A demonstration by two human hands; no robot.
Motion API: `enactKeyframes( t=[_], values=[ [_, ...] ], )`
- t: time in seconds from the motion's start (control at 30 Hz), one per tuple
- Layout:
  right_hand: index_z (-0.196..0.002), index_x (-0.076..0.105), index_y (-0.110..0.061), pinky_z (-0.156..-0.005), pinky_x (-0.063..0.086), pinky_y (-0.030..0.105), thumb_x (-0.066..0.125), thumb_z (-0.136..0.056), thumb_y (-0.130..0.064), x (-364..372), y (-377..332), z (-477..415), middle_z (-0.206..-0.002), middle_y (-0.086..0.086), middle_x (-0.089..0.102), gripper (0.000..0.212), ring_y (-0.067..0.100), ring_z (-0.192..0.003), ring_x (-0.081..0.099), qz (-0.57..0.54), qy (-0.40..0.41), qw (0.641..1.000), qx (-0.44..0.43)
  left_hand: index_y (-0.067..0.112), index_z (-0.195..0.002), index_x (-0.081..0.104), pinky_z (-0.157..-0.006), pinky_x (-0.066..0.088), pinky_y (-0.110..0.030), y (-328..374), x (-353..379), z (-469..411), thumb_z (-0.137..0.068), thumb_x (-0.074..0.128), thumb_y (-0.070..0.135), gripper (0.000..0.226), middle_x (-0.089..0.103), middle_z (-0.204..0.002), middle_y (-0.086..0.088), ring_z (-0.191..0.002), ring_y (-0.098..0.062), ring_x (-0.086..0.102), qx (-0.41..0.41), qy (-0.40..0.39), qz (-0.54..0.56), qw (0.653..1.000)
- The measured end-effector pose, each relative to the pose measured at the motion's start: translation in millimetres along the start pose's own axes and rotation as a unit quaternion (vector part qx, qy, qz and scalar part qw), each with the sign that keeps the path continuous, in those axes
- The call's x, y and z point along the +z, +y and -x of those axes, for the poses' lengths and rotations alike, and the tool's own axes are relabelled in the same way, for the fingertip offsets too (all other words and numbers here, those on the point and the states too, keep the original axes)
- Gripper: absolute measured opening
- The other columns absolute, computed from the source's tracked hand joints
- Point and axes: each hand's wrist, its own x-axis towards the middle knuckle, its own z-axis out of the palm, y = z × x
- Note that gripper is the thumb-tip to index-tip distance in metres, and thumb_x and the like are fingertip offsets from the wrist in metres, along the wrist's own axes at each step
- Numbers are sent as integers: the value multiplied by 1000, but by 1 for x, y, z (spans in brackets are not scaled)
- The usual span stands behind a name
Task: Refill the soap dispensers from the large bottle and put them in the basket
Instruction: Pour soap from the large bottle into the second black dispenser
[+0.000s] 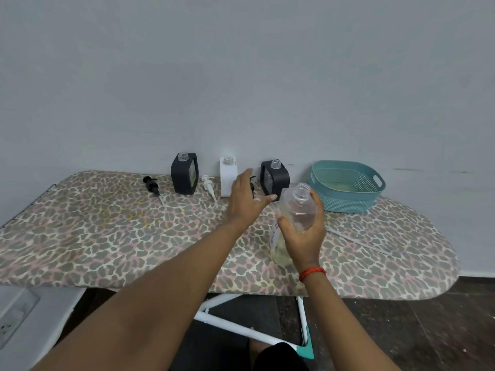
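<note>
1. Spillage threatens: the right hand (305, 238) grips the uncapped large bottle (297, 207) over the ironing board (107, 231), and a hasty pour could miss a narrow neck.
2. The left hand (245, 202), fingers released, reaches near the white dispenser (227, 179) and could topple it.
3. The basket (348, 203) holds something unclear; the left hand partly hides a black pump (252, 190).

Leopard-print ironing board (107, 236) on white legs. Along the far edge, left to right: black pump (151, 185) lying flat, left black dispenser (184, 174) upright and uncapped, white pump (208, 183) lying flat, white dispenser (228, 178) upright, right black dispenser (276, 180) upright, teal basket (348, 199). Nearer the front, towards the right end, 1 clear tube (356, 239) lying flat.
</note>
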Motion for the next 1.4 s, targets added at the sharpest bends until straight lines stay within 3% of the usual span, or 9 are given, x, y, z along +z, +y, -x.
enactKeyframes(
  t=[0.2, 0.3, 0.47, 0.73, 0.87, 0.97, 1.1, 1.3, 1.4],
  values=[
    [-141, 47, -26, -109, 46, 28, 84, -74, -3, -21, 15, -6, -138, -6, 58, 80, 7, -130, 55, 11, 43, 999, -22, 8, -161, 19, -122, 29, -41, -2, 21, -25, -72, 93, 44, 121, 31, -164, -12, -152, -30, 30, -46, -100, -18, 994],
    [-140, 43, -34, -107, 42, 17, 83, -72, -3, -17, 17, -4, -138, -16, 52, 85, -3, -130, 51, 15, 34, 999, -38, 5, -163, 10, -125, 23, -43, -10, 25, -50, -69, 93, 48, 133, 22, -169, -15, -156, -32, 22, -45, -115, -42, 991],
    [-140, 42, -12, -100, 40, 6, 80, -70, -1, -16, 28, -4, -133, -17, 51, 80, -15, -123, 50, 6, 26, 997, -68, 8, -163, 12, -122, 32, -51, -17, 37, -87, -59, 96, 55, 142, 33, -164, -11, -151, -33, 31, -52, -111, -33, 992],
    [-140, 42, -9, -102, 39, 8, 80, -70, 1, -15, 35, -6, -133, -31, 53, 80, -11, -126, 50, 2, 17, 995, -95, 8, -163, 11, -124, 28, -47, -23, 52, -112, -60, 98, 45, 139, 31, -164, -10, -152, -31, 26, -40, -121, -45, 991],
    [-140, 42, -9, -102, 38, 6, 80, -70, 0, -15, 33, -5, -132, -37, 51, 80, -14, -125, 49, 7, 19, 995, -103, 6, -156, 27, -118, 37, -51, -24, 55, -113, -52, 99, 53, 135, 42, -154, -11, -143, -32, 39, -40, -110, -41, 992],
    [-140, 42, -5, -102, 36, 4, 80, -70, 0, -15, 33, -4, -135, -25, 50, 79, -18, -126, 46, 15, 18, 995, -102, 7, -152, 35, -118, 38, -45, -20, 53, -108, -54, 101, 46, 125, 42, -148, -10, -137, -27, 43, -36, -107, -25, 993],
    [-140, 44, 3, -102, 35, 3, 78, -71, 0, -13, 31, -3, -133, -42, 49, 77, -21, -125, 44, 15, 22, 993, -111, 7, -151, 37, -117, 37, -36, 1, 41, -86, -55, 103, 35, 120, 39, -147, -10, -137, -28, 44, -23, -91, 22, 995],
    [-143, 46, -8, -107, 40, 14, 79, -73, -8, -14, 21, -2, -137, -9, 53, 77, -13, -127, 48, 28, 28, 997, -68, 12, -153, 38, -117, 44, -48, 23, 25, -31, -50, 101, 43, 125, 40, -146, -4, -136, -26, 49, -51, -33, 125, 990],
    [-142, 45, -30, -106, 50, 36, 80, -75, -14, -15, 11, -1, -141, 5, 57, 77, 10, -128, 57, 27, 22, 998, -49, 16, -152, 39, -115, 46, -46, 12, 4, -1, -42, 94, 60, 130, 40, -144, 1, -136, -22, 49, -36, -7, 143, 989]
  ],
)
